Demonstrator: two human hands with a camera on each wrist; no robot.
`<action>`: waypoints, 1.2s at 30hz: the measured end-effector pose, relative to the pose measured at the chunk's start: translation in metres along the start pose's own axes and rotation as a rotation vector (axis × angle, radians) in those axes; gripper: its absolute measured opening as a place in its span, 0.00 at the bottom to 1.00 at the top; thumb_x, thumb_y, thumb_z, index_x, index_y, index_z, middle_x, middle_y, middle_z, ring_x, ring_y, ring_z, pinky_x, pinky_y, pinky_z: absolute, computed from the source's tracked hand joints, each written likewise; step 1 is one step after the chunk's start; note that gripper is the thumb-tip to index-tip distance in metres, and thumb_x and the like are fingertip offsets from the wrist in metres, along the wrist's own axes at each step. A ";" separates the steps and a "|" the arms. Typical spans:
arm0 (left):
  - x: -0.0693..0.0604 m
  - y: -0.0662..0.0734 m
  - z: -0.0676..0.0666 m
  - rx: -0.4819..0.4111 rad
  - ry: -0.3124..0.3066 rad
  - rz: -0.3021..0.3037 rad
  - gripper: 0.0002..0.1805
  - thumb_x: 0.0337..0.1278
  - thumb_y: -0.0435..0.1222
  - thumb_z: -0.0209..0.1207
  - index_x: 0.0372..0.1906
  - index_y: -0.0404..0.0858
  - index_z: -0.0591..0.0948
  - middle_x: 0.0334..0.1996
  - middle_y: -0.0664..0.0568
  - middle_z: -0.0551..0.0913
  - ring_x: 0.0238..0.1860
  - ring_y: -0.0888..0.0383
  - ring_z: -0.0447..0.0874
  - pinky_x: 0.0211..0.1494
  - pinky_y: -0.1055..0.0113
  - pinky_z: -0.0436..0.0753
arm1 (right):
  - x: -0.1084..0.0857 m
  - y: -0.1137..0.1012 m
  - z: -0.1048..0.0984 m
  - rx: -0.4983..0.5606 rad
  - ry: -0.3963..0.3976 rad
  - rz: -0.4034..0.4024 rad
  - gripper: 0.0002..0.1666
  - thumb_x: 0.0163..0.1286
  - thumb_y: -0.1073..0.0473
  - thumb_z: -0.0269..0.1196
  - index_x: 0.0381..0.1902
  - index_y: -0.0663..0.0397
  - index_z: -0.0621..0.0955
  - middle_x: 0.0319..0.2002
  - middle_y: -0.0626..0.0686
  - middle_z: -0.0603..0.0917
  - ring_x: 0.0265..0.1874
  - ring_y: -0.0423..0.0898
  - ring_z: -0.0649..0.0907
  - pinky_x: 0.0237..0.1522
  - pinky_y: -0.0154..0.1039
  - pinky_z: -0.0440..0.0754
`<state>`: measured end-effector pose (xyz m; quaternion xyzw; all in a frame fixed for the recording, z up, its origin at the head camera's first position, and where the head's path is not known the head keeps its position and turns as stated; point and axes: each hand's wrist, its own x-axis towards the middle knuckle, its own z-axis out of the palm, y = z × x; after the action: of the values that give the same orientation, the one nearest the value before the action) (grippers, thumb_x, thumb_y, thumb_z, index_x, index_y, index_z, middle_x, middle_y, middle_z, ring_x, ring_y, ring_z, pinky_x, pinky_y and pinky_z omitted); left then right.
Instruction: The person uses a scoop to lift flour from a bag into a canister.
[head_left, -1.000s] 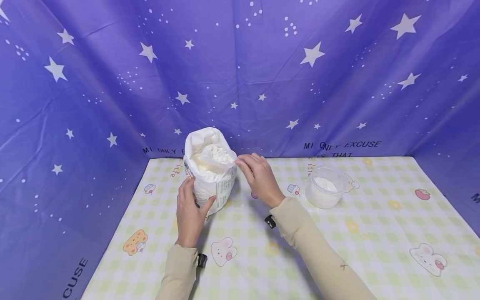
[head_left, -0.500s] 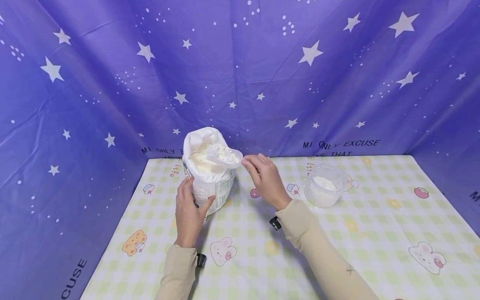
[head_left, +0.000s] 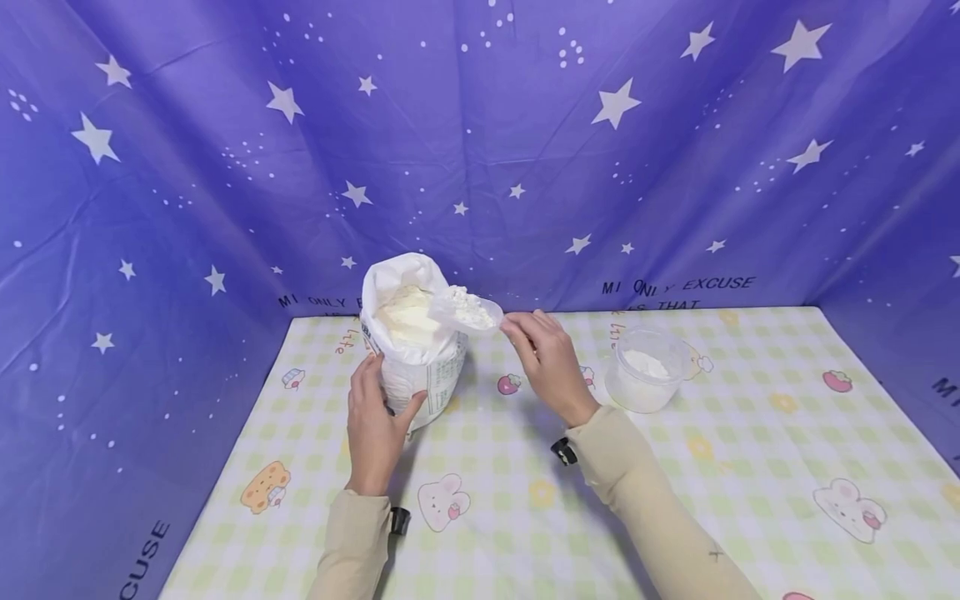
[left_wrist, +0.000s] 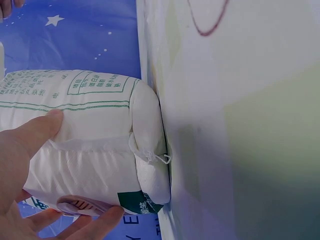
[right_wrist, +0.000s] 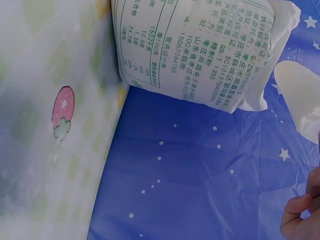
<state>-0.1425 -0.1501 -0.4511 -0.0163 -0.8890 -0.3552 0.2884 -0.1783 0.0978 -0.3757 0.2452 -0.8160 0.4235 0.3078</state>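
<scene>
A white flour bag (head_left: 427,387) with green print stands upright on the table, its top spread wide and pale flour (head_left: 408,312) visible inside. My left hand (head_left: 375,437) grips the bag's near side, thumb on one face and fingers around the other, as the left wrist view also shows. Between thumb and fingers, my right hand (head_left: 551,362) pinches the handle end of a clear scoop (head_left: 490,318) heaped with flour. The scoop is at the bag's right rim, partly over the opening. In the right wrist view the scoop's underside (right_wrist: 300,97) appears beside the bag.
A clear round plastic tub (head_left: 647,392) with flour inside stands to the right of my right hand. The checked tablecloth (head_left: 525,542) carries printed cartoon figures. A blue star-patterned curtain (head_left: 465,125) rises behind the table and along both sides.
My right hand has moved right with the loaded scoop, from over the bag's opening to its right rim. The left hand keeps its grip on the bag.
</scene>
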 end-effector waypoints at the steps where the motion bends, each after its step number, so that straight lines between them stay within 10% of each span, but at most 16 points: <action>1: 0.000 0.000 0.000 0.000 0.000 0.001 0.46 0.47 0.44 0.75 0.70 0.37 0.66 0.69 0.40 0.66 0.67 0.40 0.67 0.67 0.43 0.71 | -0.001 0.000 -0.001 0.004 0.001 0.004 0.11 0.74 0.62 0.58 0.45 0.62 0.85 0.35 0.54 0.86 0.30 0.45 0.75 0.48 0.44 0.76; 36: 0.000 0.003 -0.002 -0.022 -0.009 -0.013 0.46 0.47 0.42 0.75 0.70 0.36 0.66 0.69 0.40 0.66 0.68 0.41 0.66 0.68 0.46 0.69 | -0.021 0.007 -0.040 -0.026 0.096 0.022 0.09 0.72 0.66 0.60 0.45 0.64 0.84 0.35 0.57 0.85 0.31 0.44 0.76 0.36 0.31 0.72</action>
<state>-0.1402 -0.1491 -0.4480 -0.0154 -0.8865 -0.3666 0.2820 -0.1570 0.1379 -0.3764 0.2116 -0.8083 0.4276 0.3451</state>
